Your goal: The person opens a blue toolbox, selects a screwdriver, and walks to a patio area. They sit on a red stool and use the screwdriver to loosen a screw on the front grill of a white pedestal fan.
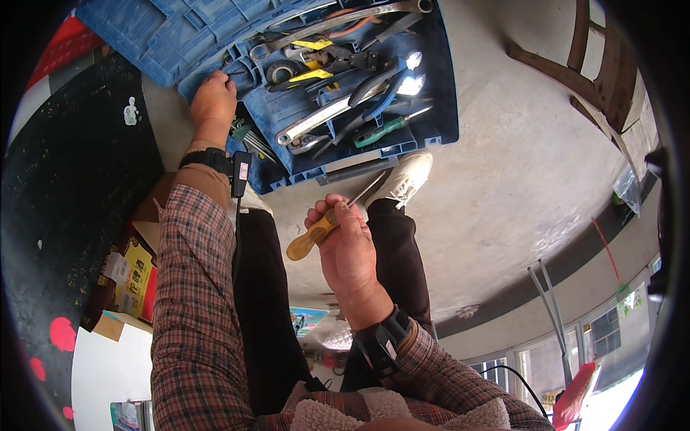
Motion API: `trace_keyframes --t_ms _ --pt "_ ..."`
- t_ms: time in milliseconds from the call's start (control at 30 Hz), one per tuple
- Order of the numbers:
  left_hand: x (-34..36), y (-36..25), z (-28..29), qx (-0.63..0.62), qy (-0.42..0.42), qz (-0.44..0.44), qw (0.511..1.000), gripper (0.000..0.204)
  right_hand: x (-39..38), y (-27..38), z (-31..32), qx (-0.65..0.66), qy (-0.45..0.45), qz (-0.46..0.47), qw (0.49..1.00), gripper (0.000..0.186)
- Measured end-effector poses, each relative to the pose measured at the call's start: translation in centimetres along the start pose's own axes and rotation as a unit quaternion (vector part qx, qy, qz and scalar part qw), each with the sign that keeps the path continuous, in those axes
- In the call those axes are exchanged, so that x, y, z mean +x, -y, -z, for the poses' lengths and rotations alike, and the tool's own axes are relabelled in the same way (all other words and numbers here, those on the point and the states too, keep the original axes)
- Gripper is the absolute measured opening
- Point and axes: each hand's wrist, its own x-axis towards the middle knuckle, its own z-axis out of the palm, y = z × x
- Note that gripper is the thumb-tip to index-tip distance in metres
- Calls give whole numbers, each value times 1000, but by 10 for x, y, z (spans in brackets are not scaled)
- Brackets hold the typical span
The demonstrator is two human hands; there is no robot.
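Note:
My right hand (351, 253) is closed around a screwdriver (307, 242) with a translucent yellow handle, its thin shaft pointing up and to the right. At the left side of an opened blue toolbox (447, 93), my left hand (213, 102) has its fingers curled down at a small compartment; whatever they pinch is hidden. Just below that hand, a set of hex keys (253, 138) lies in a side compartment. Inside the main tray are a long wrench (323, 32), an adjustable wrench (302, 144), blue-handled pliers (384, 100) and a green-handled screwdriver (379, 132).
The toolbox's blue lid (162, 32) is folded back at the upper left. A black surface (72, 179) curves along the left, near a cardboard box (136, 276). At the upper right stands a wooden chair (560, 68). My white shoe (406, 178) is close to the toolbox's front edge.

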Motion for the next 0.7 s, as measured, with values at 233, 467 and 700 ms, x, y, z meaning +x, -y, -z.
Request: trace_keyframes --t_ms 233,467,700 --pt "-9 -36 7 -116 -56 -92 987 19 0 -3 0 -1 2 0 1000 16" --pt "-18 -105 -5 -96 6 -156 983 29 1 -2 2 12 9 -1 1000 16" --pt "-17 -114 -2 -35 73 -135 988 29 0 3 3 15 7 -5 1000 16"
